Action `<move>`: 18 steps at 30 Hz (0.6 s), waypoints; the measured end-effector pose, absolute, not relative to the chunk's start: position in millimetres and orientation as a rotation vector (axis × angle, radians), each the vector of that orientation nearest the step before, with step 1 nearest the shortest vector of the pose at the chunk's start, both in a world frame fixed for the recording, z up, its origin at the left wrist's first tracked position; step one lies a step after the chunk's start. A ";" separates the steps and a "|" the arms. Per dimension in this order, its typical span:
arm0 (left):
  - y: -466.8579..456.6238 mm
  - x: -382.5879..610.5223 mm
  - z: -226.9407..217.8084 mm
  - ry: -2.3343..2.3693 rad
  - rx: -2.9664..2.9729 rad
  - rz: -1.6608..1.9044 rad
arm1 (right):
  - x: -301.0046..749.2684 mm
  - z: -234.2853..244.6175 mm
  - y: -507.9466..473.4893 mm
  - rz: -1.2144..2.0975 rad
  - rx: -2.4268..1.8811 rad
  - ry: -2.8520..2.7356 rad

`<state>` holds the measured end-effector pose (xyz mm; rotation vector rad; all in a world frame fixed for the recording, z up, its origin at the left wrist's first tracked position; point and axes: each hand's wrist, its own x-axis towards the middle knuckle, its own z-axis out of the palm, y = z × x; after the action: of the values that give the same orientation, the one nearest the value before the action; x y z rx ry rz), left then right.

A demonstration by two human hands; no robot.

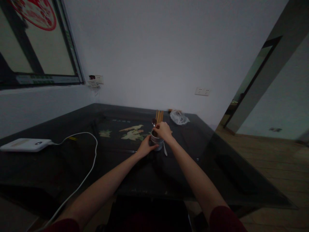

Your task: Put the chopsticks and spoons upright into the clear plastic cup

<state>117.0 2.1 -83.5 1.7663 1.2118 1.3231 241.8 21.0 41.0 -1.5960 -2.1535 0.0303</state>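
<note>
A small grey cup stands upright on the dark table, its rim facing up. My left hand is closed around its left side, thumb across the front. Over the rim, my right hand pinches a metal spoon, whose shiny bowl points up; its lower part is hidden by the fingers and cup. Several wooden chopsticks show just behind my right hand, their lower ends hidden, so I cannot tell whether they stand in the cup. Another light-coloured utensil, apparently a spoon, lies right of the cup.
The dark glossy table has a bird-and-flower picture on its top. A crumpled clear plastic bag lies at the back right. On the left, a white power bank trails a white cable toward me. A wall rises behind.
</note>
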 end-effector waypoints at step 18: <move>2.9 115.6 -84.4 1.113 1.806 1.315 | 233.0 40.9 8.6 -0.174 -1.619 -2.259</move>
<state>115.6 2.9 -84.4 1.8060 1.1126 1.3147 233.0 8.6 40.9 -1.6189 -2.2587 -0.1741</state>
